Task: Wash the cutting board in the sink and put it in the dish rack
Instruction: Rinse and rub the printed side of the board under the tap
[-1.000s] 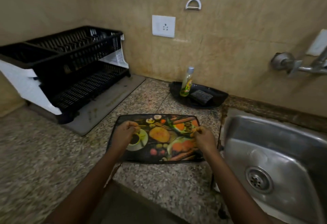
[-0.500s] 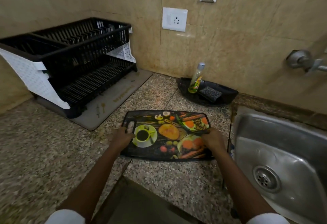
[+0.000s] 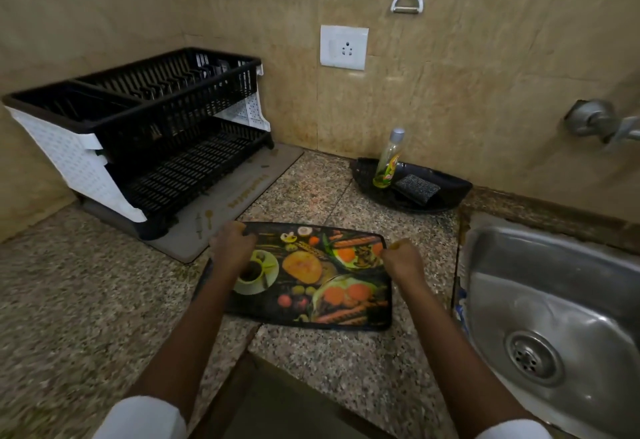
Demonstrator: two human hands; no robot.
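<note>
- Two hands on the job, nothing wet yet: board flat on the worktop [image 3: 86, 300], between rack and sink.
- Sink [image 3: 554, 300], steel, on the right, just past the board's right edge. Basin looks empty, drain bare. Tap [image 3: 602, 125] on the wall above it, mostly cut off by the frame.
- Rack [image 3: 145, 133], two black tiers on a grey mat [image 3: 242, 192], back left, well apart from the sink. Both tiers look empty, so slot choice is free later.
- Board [image 3: 311, 275], printed food pattern, lies flat, long side left to right.
- Left hand [image 3: 232, 248] curled over the far-left corner, fingers closed on the edge, likely at the handle slot.
- Right hand [image 3: 403, 260] fisted at the right edge; whether the fingers actually grip the rim, cannot tell.
- Step in hand, my read: lift and carry to the sink. Get both grips firm before lifting, tip the near edge up, swing right, lower it in at a slant since the board looks about as wide as the basin.
- Soap bottle [image 3: 388, 161] and scrubber [image 3: 417, 189] sit in a black tray [image 3: 453, 189] by the wall, within reach of the sink.
</note>
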